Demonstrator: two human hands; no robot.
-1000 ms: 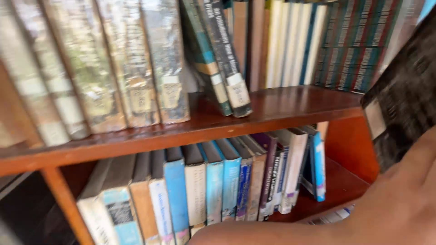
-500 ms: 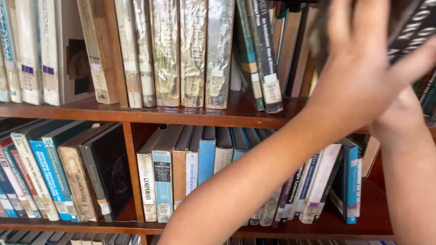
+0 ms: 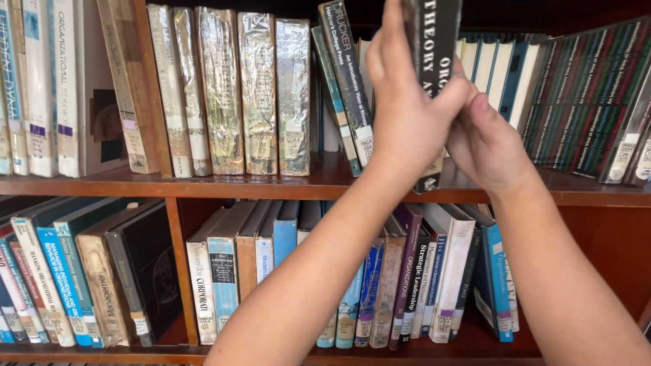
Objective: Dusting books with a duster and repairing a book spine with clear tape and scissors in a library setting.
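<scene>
My left hand (image 3: pixel 407 115) and my right hand (image 3: pixel 489 144) both grip a black book (image 3: pixel 435 34) with white lettering on its spine. The book stands upright between them in front of the upper shelf (image 3: pixel 203 186). Its lower corner sits close to the shelf board, just right of two leaning books (image 3: pixel 346 88). My left palm covers the book's left face and my right fingers press it from the right. The book's top runs out of view.
The reddish wooden bookcase holds several foil-wrapped books (image 3: pixel 258 95) on the upper shelf's left and a dark striped set (image 3: pixel 583 102) on its right. White and blue books (image 3: pixel 491 68) stand behind my hands. The lower shelf (image 3: pixel 434 351) is packed with upright books.
The view has swung left and steadied. The black book has come down from the upper right to stand upright between both hands at the upper shelf.
</scene>
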